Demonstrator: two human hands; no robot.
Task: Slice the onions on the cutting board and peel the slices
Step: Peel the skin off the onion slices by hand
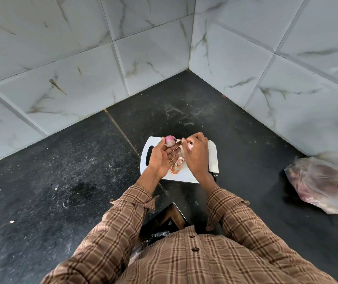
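A white cutting board (154,141) with a handle slot lies on the black counter. Above it my left hand (163,157), palm up, holds a purple-and-white onion piece (170,140) at its fingertips. My right hand (196,155) hovers beside it and pinches a second pale onion piece (190,146). Loose onion skins (177,165) lie on the board below my hands. A broad knife (213,158) rests flat along the board's right edge, handle toward me.
A clear plastic bag (323,181) holding onions lies on the black stone counter (71,181) at the right. Tiled walls (153,48) meet in a corner behind the board. The counter's front edge is just below my forearms.
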